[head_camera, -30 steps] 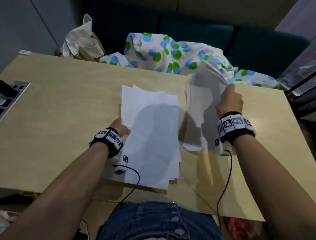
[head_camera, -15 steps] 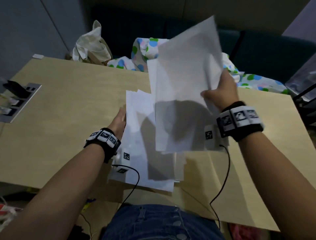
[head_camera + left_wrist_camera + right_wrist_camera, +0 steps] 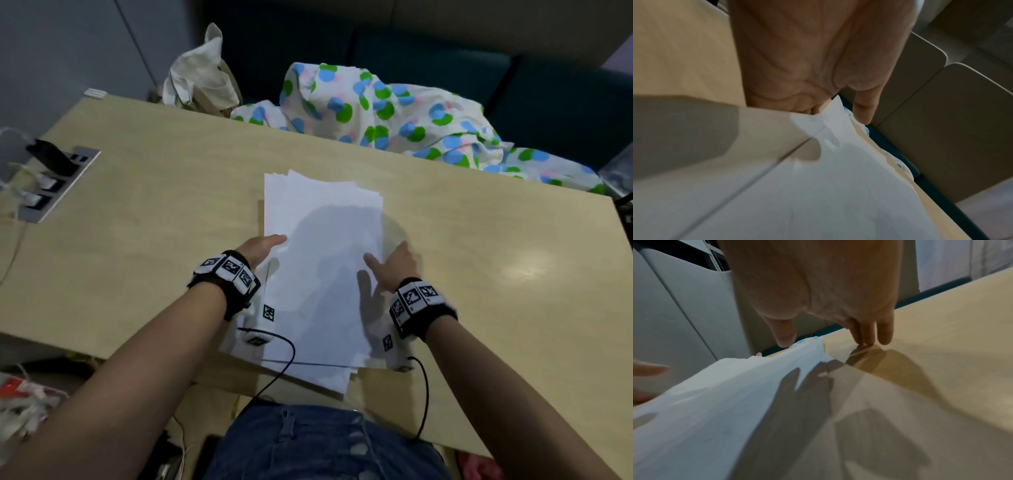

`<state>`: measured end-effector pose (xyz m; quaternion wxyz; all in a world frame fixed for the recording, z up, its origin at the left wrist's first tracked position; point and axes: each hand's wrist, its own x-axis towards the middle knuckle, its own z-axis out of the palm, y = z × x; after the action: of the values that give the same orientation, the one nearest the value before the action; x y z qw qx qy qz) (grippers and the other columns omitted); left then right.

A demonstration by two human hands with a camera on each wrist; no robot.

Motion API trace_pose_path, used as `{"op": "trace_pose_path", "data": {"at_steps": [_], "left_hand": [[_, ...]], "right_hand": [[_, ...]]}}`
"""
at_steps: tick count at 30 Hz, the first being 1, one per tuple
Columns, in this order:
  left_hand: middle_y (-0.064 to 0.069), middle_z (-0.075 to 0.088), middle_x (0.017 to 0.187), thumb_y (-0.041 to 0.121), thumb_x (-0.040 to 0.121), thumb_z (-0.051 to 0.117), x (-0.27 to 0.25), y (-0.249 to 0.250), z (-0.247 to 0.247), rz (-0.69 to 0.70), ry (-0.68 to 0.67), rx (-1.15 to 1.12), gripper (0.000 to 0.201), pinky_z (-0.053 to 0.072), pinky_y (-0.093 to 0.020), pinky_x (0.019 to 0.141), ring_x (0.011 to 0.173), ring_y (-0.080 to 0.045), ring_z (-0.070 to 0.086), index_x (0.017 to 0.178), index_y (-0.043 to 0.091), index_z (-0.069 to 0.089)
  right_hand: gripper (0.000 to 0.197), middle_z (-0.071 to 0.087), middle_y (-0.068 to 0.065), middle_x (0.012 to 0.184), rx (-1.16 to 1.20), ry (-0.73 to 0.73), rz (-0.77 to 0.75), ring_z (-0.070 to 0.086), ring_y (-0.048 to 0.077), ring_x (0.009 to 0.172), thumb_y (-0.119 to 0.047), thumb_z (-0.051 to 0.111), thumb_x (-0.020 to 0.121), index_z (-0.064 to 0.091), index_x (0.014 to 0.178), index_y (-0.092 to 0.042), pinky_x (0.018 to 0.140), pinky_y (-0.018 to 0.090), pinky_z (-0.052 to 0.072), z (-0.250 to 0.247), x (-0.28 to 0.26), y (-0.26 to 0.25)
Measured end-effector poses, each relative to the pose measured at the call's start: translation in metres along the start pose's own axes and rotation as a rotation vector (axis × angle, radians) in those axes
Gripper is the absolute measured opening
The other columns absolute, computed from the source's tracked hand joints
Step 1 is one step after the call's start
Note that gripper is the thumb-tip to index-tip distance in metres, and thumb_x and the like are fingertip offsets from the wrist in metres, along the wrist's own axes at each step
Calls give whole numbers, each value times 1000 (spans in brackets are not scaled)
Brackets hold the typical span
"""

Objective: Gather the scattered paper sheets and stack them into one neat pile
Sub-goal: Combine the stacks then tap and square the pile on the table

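Fingers [image 3: 274,240] of your left hand [image 3: 262,248] and right hand [image 3: 394,265] lie straight, gripping nothing, flanking the loose pile of thin white paper sheets [image 3: 322,260] on the pale wooden table [image 3: 154,212]; light, floppy and probably slippery, so press both long edges inward.

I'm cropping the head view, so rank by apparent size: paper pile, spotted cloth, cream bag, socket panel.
1. spotted cloth, though partly behind the table edge
2. paper pile, close to it in size
3. cream bag
4. socket panel, farther away, so unsure against the bag
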<state>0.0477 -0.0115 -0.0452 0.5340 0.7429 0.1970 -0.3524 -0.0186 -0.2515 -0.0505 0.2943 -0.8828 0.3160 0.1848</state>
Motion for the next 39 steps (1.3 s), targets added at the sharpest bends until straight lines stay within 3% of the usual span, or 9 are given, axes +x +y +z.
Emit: {"op": "trace_pose_path", "data": {"at_steps": [6, 13, 17, 21, 24, 26, 29, 34, 39], "left_hand": [[-14, 53, 135, 22, 87, 66, 4, 0, 20, -19, 154, 106, 56, 38, -29, 88, 126, -32, 51, 133, -5, 47], [-17, 65, 121, 0, 84, 62, 0, 8, 21, 258, 138, 31, 39, 48, -41, 100, 113, -33, 62, 122, 3, 59], [-13, 66, 119, -4, 84, 61, -9, 28, 20, 387, 29, -122, 41, 46, -44, 101, 112, -30, 62, 124, 5, 58], [-9, 67, 117, -1, 83, 62, -20, 58, 29, 539, 19, -196, 41, 46, -47, 103, 112, -28, 63, 121, 11, 59], [-5, 61, 124, 1, 87, 58, -34, 85, 39, 678, 126, -242, 43, 43, -36, 105, 117, -23, 57, 130, 9, 52], [-3, 58, 127, 4, 89, 58, -42, 101, 41, 741, 192, -291, 46, 41, -30, 102, 117, -18, 54, 134, 9, 48], [-8, 59, 129, 6, 87, 61, -50, 117, 36, 779, 192, -414, 44, 44, -36, 104, 118, -22, 56, 130, 8, 50], [-9, 70, 100, 0, 81, 69, -54, 116, 26, 808, 119, -375, 30, 54, -31, 82, 89, -20, 67, 110, 7, 64], [-3, 71, 95, 2, 73, 77, -50, 122, 15, 794, 78, -396, 33, 56, -21, 68, 87, -19, 67, 105, 9, 67]], "right_hand": [[91, -4, 11, 160, 71, -127, -188, 0, 26, 149, -49, 47, 92, -6, 150, -3, 120, 45, 10, 30, -13, 4], [96, 7, 15, 159, 475, 2, -21, 17, 32, 145, -23, 63, 87, -8, 151, -10, 116, 47, 26, -4, 9, 5], [91, 48, 21, 137, 691, -5, 55, 56, 36, 115, -23, 79, 62, 35, 139, -5, 85, 44, 53, -49, 28, 1], [31, 62, 13, 93, 740, 143, -162, 58, 22, 83, 6, 63, 78, 59, 109, 7, 50, 14, 48, -82, 21, -23], [19, 61, 5, 84, 858, 337, -342, 59, 15, 76, 6, 55, 83, 58, 101, 3, 59, 14, 47, -104, 4, -47], [14, 52, -7, 72, 909, 431, -453, 52, -6, 60, 6, 53, 85, 53, 86, -7, 49, 1, 40, -118, -9, -60], [19, 51, -11, 70, 920, 510, -591, 51, -15, 52, 3, 57, 84, 54, 80, -15, 52, 4, 40, -133, -18, -68], [31, 63, -6, 91, 866, 405, -612, 59, -2, 79, 7, 58, 83, 58, 111, -7, 69, 14, 49, -124, -20, -58], [54, 58, 2, 115, 944, 413, -606, 59, 25, 110, 8, 58, 82, 38, 128, -13, 95, 39, 51, -128, -25, -56]]}}
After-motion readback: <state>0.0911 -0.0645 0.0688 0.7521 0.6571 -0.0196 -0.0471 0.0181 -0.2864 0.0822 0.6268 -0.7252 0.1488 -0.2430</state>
